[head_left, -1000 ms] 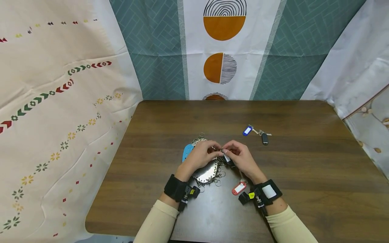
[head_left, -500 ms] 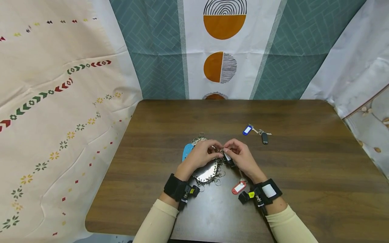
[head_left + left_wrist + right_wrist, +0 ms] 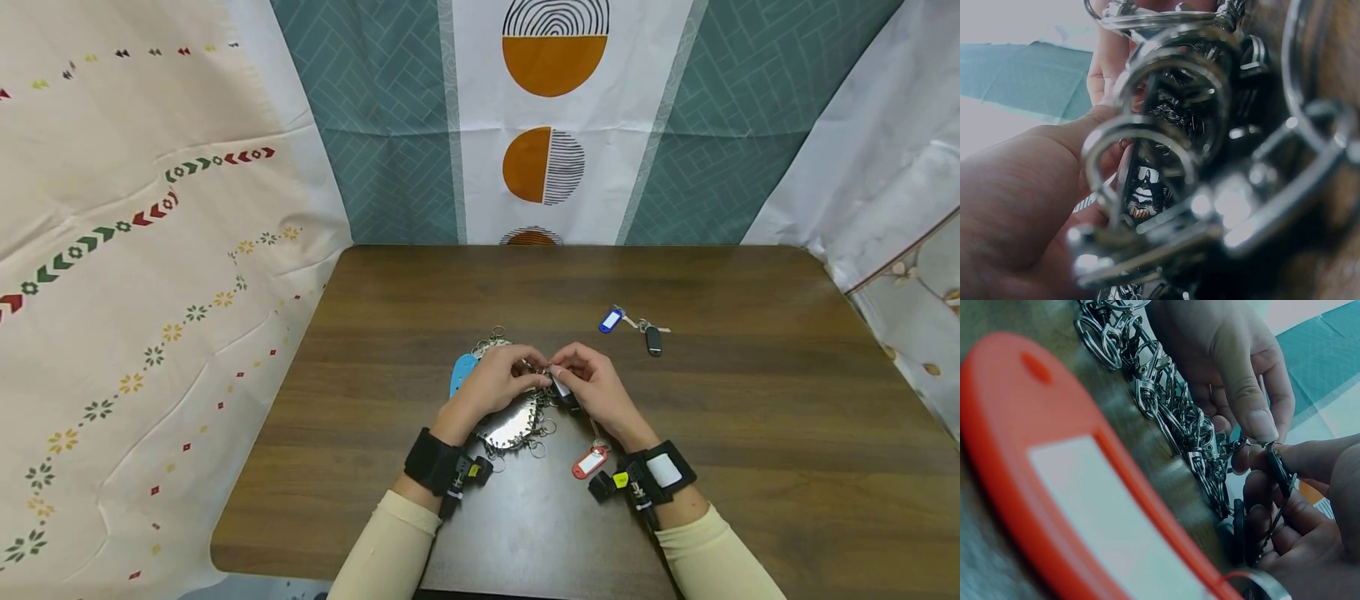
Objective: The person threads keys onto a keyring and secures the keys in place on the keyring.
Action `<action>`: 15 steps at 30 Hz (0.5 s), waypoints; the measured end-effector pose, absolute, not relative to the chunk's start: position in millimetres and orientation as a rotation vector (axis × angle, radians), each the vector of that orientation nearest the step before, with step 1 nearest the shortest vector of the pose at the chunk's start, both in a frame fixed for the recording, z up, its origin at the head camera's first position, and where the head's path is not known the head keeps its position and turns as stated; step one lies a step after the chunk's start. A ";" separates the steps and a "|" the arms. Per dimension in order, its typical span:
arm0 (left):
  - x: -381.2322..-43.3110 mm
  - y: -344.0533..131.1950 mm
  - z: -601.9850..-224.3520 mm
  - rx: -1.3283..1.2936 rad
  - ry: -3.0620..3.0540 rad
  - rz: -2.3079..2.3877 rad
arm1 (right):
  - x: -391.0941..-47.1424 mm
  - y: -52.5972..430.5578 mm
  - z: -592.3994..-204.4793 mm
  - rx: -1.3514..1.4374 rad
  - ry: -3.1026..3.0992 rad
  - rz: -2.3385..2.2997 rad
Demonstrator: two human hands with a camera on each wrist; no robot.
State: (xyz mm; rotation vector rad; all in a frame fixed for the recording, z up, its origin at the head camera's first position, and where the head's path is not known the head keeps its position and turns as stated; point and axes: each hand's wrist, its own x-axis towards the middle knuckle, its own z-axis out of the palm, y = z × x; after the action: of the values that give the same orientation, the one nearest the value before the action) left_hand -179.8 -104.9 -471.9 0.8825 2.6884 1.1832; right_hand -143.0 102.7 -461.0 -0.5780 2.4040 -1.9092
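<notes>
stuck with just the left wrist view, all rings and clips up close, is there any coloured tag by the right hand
Observer: Yes, the head view shows a red tag on the near side of the right hand.
Operator: ok and anything further off on the table
Observer: Beyond that hand, a blue tag lies at the end of a key on the table.
Operator: what about past the left hand
Observer: A light blue thing sticks out, partly hidden behind the left hand; I can't tell what it is.

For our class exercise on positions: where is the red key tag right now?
In the head view, the red key tag shows just below the right hand, left of that wrist's black band.
</notes>
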 end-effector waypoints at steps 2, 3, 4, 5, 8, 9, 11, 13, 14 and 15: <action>-180.4 -104.7 -471.4 0.886 2.694 1.176 | -143.8 102.9 -460.7 -0.577 2.408 -1.903; -180.7 -104.6 -471.0 0.888 2.698 1.173 | -144.2 102.9 -460.6 -0.579 2.410 -1.900; -180.4 -104.7 -470.8 0.888 2.700 1.171 | -144.0 102.8 -460.6 -0.580 2.413 -1.897; -180.2 -104.7 -470.8 0.889 2.702 1.168 | -143.8 102.7 -460.5 -0.582 2.413 -1.896; -180.2 -104.6 -470.9 0.894 2.707 1.164 | -143.7 102.4 -460.2 -0.592 2.408 -1.896; -180.3 -104.6 -471.1 0.893 2.707 1.164 | -143.7 102.3 -460.0 -0.593 2.407 -1.896; -180.4 -104.6 -471.6 0.892 2.706 1.164 | -143.7 102.4 -459.7 -0.591 2.402 -1.896; -180.7 -104.5 -471.8 0.891 2.702 1.166 | -143.6 102.7 -459.7 -0.589 2.402 -1.895; -180.8 -104.4 -471.9 0.890 2.701 1.167 | -143.6 102.7 -459.9 -0.588 2.405 -1.895; -180.8 -104.4 -472.0 0.889 2.702 1.166 | -143.7 102.9 -460.2 -0.590 2.406 -1.895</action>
State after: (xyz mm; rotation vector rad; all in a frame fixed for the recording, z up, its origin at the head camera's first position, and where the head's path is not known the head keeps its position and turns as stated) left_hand -180.8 -104.4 -472.0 0.8893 2.7023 1.1660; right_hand -143.7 102.9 -460.2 -0.5901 2.4055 -1.8950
